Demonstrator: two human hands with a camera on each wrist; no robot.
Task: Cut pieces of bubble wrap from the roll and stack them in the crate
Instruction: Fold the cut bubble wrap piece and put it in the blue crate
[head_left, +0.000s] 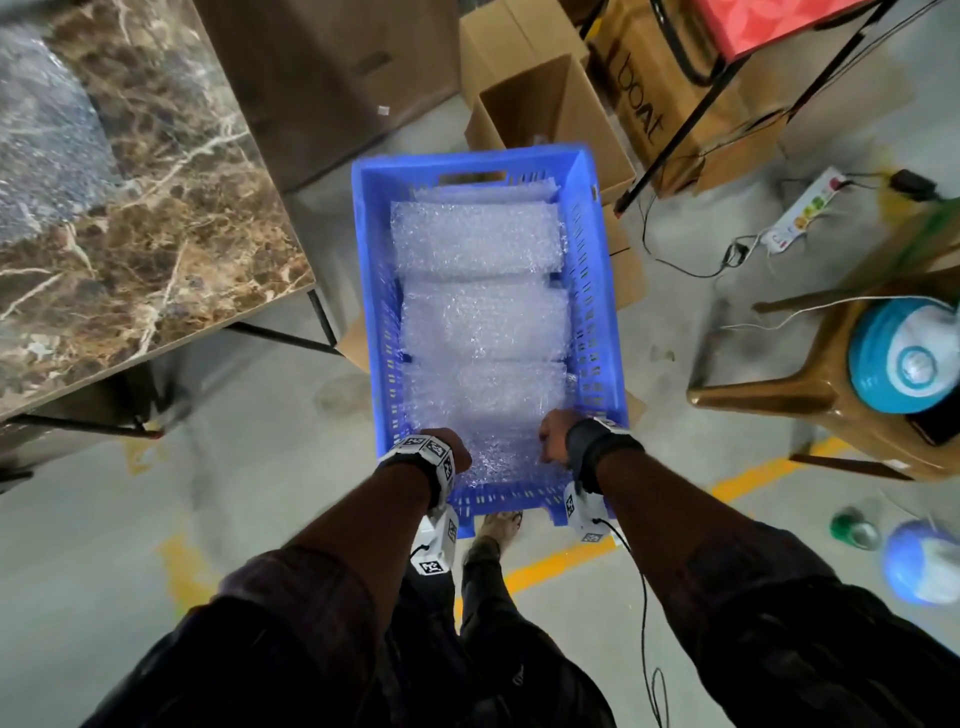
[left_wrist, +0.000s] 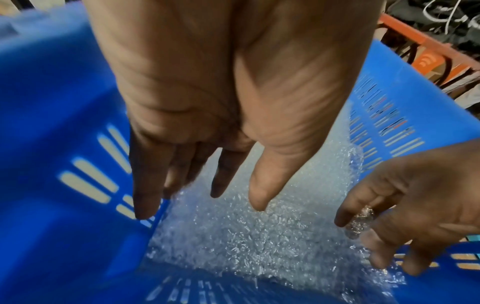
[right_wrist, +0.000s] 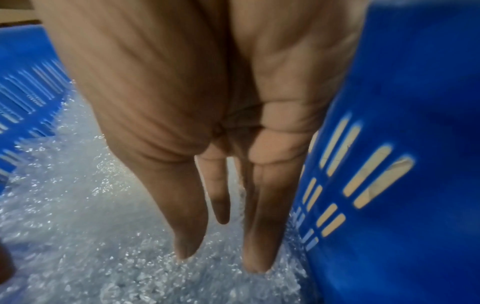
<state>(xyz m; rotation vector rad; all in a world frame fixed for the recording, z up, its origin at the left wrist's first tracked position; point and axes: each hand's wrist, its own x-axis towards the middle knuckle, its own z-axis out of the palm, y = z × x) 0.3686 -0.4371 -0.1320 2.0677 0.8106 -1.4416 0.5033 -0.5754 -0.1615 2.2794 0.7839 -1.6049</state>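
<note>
A blue slotted crate (head_left: 363, 260) stands on the floor and holds several stacks of bubble wrap pieces (head_left: 483, 322) in a row. Both my hands reach into its near end. My left hand (head_left: 457, 457) points straight down over the nearest bubble wrap piece (left_wrist: 246, 236), beside the crate's left wall (left_wrist: 52, 123). The left hand (left_wrist: 202, 201) has its fingers straight and spread and holds nothing. My right hand (head_left: 553, 436) is by the right wall (right_wrist: 402, 102). The right hand (right_wrist: 221, 257) touches the bubble wrap (right_wrist: 78, 236) with straight fingertips (right_wrist: 257, 265). No roll is in view.
A marble-topped table (head_left: 156, 208) stands to the left of the crate. Open cardboard boxes (head_left: 535, 104) sit behind it. To the right are a brown plastic stool (head_left: 831, 389), a power strip (head_left: 800, 213) and loose cables. My feet are just behind the crate's near end.
</note>
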